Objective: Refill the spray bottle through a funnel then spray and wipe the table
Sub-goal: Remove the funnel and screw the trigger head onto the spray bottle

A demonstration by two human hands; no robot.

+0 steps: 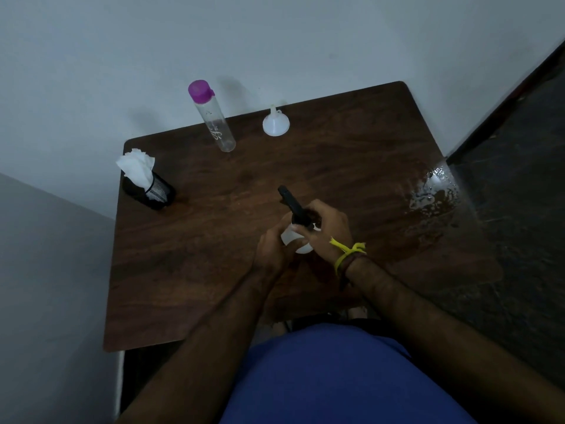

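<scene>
A white spray bottle (290,237) with a black trigger head (293,206) stands at the middle of the dark wooden table (214,270). My left hand (273,250) wraps its white body from the left. My right hand (328,229) grips the black head and neck from the right. A white funnel (275,124) rests mouth down near the table's far edge. Left of it stands a clear water bottle (217,127) with a purple cap. White tissues (137,166) stick out of a black mesh holder (149,192) at the far left corner.
A wet, shiny patch (434,194) spreads over the table's right edge. A pale wall runs behind the table and along its left side. Dark floor (519,179) lies to the right. My blue shirt fills the bottom of the view.
</scene>
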